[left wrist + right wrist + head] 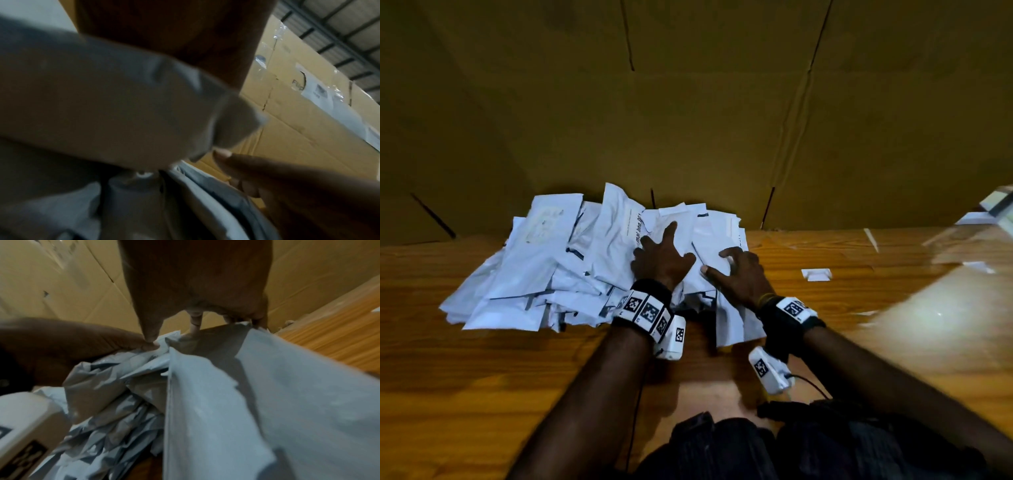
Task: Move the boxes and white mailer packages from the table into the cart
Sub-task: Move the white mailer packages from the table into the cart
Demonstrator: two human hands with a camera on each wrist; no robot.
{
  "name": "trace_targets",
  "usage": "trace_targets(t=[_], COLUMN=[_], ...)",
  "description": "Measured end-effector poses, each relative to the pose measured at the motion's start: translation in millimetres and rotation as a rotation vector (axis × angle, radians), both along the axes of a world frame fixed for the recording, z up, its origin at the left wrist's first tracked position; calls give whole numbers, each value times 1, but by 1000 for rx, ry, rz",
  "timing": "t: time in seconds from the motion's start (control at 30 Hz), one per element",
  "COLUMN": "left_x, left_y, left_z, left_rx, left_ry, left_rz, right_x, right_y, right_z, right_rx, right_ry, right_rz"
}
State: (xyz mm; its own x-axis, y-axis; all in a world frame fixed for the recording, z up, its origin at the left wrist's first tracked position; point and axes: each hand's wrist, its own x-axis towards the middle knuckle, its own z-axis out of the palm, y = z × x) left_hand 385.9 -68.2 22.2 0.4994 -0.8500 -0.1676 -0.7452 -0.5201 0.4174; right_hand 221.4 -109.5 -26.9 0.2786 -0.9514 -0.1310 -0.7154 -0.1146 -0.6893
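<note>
Dim room overall, warm yellowish cast. Brightest spot is a glare patch on the wooden table [914, 308] at right, w/ streaky motion blur round it; the right edge smears badly. Cardboard wall [688, 102] sits in murky shadow, lines bowed by the wide lens. Head view fairly sharp at centre. Left wrist view v. soft, dark and blurred up close. Right wrist view softish, mailer pile [115, 386] shadowed grey-blue.

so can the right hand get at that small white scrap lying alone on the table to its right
Probably yes: the small white scrap lies alone on bare table, nothing between it and the right hand, which now rests on the mailer pile.
</note>
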Motion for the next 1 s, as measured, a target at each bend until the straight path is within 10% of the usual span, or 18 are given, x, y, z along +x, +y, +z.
trace_targets(t=[0.53, 1.0], left_x=[3, -159], left_y=[4, 43], left_z=[-1, 16], left_rx=[-88, -569], left_ry=[42, 429], left_rz=[36, -368], right_x=[-4, -207], right_y=[-5, 92], right_z=[20, 60], right_rx=[-74, -320], right_ry=[57, -286], right_rz=[-65, -302])
